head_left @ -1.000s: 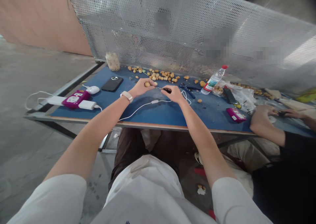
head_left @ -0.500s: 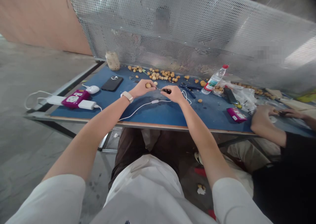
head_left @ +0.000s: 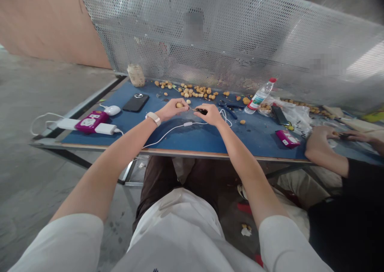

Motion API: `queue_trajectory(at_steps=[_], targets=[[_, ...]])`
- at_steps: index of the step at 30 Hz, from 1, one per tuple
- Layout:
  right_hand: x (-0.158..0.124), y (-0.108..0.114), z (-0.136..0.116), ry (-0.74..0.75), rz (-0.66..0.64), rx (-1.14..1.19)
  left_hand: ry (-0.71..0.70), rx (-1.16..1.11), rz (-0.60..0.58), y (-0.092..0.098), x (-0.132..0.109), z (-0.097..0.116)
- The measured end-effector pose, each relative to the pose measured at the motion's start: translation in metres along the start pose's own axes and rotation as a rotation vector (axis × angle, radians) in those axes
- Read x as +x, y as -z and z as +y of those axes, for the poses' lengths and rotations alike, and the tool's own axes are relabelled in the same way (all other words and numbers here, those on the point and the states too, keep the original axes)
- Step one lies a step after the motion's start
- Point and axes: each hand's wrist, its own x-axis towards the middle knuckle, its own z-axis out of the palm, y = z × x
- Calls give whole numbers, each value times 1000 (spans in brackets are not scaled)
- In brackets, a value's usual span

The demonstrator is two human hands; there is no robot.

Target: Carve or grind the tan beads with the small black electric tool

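Note:
My left hand (head_left: 170,110), with a pale band on its wrist, is closed around a small round tan ball (head_left: 179,105) that looks like a fruit or nut. Opposite it, my right hand (head_left: 211,114) grips a small dark-handled tool (head_left: 201,111). A thin metal tip on this tool points left toward my left fingers; whether it touches the ball I cannot tell. Beneath both hands, a white cable (head_left: 168,133) crosses the blue tabletop (head_left: 192,142) and loops beside my right wrist. Blue-handled pliers (head_left: 229,110) lie right of my right hand.
Several similar balls (head_left: 196,91) lie along a perforated metal panel (head_left: 168,28). A phone (head_left: 136,103), a purple power adapter (head_left: 91,122) and a jar (head_left: 136,75) are left. Rightward are a bottle (head_left: 260,97), a purple box (head_left: 287,139) and a co-worker's arm (head_left: 325,150).
Both hands keep their holds and stay almost in place. The whole view has shifted slightly.

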Motion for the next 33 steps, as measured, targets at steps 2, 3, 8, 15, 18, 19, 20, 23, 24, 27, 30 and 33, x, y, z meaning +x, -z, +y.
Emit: queue_trajectory(at_steps=[2,3,8,15,18,19,20,23,24,27,30,33], targets=[[0,1,-1,-10,-17,5,-5,13,-11,0,-1,-2],[0,1,-2,-10,-27,6,-10,22,-19,0,-1,-2],[1,-2,-4,5,-41,1,-22,47,-56,0,-3,-2],[6,-4,5,-76,31,11,-119,371,-24,5,3,-2],[6,-2,13,-136,53,-7,-182,587,-173,6,1,3],[6,-2,16,-149,52,-11,-192,631,-240,5,-1,5],[5,-2,18,-158,48,-14,-204,663,-296,4,-4,8],[5,-3,21,-166,39,-17,-253,748,-387,-4,-9,13],[5,-3,21,-165,39,-15,-264,774,-397,-7,-10,13],[6,-5,21,-155,35,0,-271,826,-376,-12,-10,11],[6,-5,21,-145,21,25,-265,851,-340,-12,-9,6],[6,-5,21,-146,0,48,-263,844,-347,-10,-7,3]])
